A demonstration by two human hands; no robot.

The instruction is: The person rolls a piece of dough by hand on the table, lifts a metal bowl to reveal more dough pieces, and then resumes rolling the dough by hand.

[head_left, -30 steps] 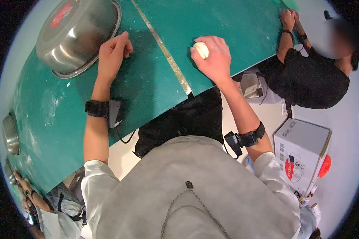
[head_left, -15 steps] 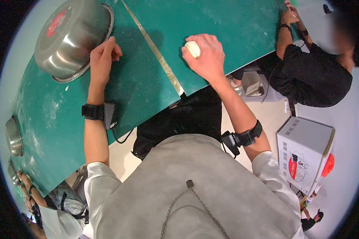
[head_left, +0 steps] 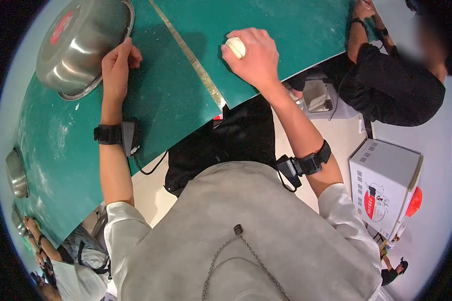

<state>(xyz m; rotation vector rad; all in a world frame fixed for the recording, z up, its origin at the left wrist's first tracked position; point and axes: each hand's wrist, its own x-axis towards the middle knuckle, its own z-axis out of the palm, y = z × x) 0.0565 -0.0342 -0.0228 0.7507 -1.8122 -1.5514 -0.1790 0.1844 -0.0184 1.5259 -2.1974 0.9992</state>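
My right hand (head_left: 256, 57) is curled around a pale ball of dough (head_left: 235, 48) at the green tabletop (head_left: 171, 100); part of the ball shows between thumb and fingers. My left hand (head_left: 119, 65) has its fingers curled in a loose fist, with nothing visible in it. It overlaps the rim of a large upturned steel basin (head_left: 80, 50) in this view. A red label marks the basin's base.
A brass-coloured strip (head_left: 188, 55) crosses the tabletop between my hands. Smaller metal bowls (head_left: 17, 173) stand at the far left, near another person's hands (head_left: 32, 228). A person in black (head_left: 397, 88) works at the right. A white carton (head_left: 384, 185) stands at right.
The view has shifted slightly, so the basin and both hands sit a little higher and further left. My right hand still grips the dough, and my left stays beside the basin.
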